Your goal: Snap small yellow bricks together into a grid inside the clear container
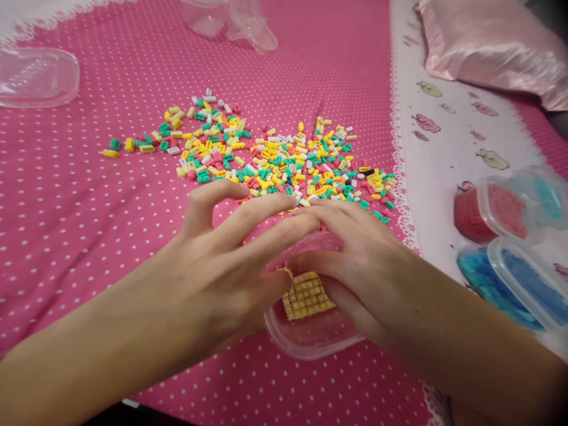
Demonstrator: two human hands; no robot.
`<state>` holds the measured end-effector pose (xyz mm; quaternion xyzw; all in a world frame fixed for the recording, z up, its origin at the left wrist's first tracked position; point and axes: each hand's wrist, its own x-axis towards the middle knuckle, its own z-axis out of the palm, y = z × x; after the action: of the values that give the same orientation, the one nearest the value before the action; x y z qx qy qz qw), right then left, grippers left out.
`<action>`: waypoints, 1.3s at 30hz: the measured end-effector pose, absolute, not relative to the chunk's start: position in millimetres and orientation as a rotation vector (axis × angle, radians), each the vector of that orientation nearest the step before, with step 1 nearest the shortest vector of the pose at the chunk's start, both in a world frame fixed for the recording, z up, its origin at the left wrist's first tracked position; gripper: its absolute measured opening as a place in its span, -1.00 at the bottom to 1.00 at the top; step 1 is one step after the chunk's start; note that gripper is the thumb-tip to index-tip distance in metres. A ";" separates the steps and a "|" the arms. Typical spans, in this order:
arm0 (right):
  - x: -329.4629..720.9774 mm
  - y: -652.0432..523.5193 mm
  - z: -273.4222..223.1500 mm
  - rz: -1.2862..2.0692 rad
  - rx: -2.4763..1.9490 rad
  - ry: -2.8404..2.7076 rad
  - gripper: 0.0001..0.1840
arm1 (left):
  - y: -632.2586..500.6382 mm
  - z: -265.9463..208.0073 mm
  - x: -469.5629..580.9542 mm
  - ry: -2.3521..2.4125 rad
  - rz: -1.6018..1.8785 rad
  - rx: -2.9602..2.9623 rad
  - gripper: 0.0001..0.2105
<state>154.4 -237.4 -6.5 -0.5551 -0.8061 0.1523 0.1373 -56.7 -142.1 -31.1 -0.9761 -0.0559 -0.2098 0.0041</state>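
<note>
Two bare hands meet around a yellow panel of toy building bricks (306, 296), the centre of the clock here, over or inside a clear plastic tub (306, 350). The left hand (222, 260), between nine and ten o'clock, arches with fingers spread, its thumb at the panel's near-side edge; the right hand (366, 257), at two, curls with fingers closer together. Whether either pinches the panel cannot be told. Good handling likely means supporting opposite edges, pressing evenly beside the joints and working above the tub to catch strays. At three o'clock sits a tub of blue pieces (477, 275); between two and three, a tub of red pieces (473, 213). Loose multicoloured bricks (277, 157) spread at twelve on polka-dot cloth (110, 219). Farther off, a clear lid (39, 77) lies at ten.
</note>
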 end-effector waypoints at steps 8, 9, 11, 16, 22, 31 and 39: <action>153.4 -237.6 -5.5 0.426 -1.641 -2.333 -0.74 | -142.1 -30.7 -56.9 -0.194 -0.682 -3.098 -0.74; 154.3 -238.0 -3.6 0.411 -1.657 -2.332 -0.74 | -142.3 -30.5 -56.9 -0.201 -0.680 -3.101 -0.74; 158.2 -238.6 2.7 0.368 -1.672 -2.331 -0.73 | -142.7 -29.9 -56.8 -0.212 -0.671 -3.100 -0.75; 180.3 -236.0 23.8 0.151 -1.664 -2.200 -0.74 | -140.8 -28.3 -57.4 -0.183 -0.615 -3.128 -0.83; 232.2 -219.0 13.9 -0.099 -1.867 -1.837 -0.71 | -129.6 -43.9 -60.8 -0.157 -0.682 -3.243 -0.56; 260.6 -190.5 -44.4 -0.099 -1.985 -1.736 -0.59 | -127.3 -60.8 -61.9 -0.223 -0.907 -3.186 -0.60; 286.5 -191.5 -49.9 -0.212 -2.110 -1.493 -0.47 | -123.4 -67.0 -65.0 -0.227 -0.906 -3.186 -0.58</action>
<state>286.5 -191.5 -49.9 -0.7832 -0.5543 -0.0787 0.2705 -65.0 -123.4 -67.0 -0.9558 -0.0682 -0.2718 -0.0889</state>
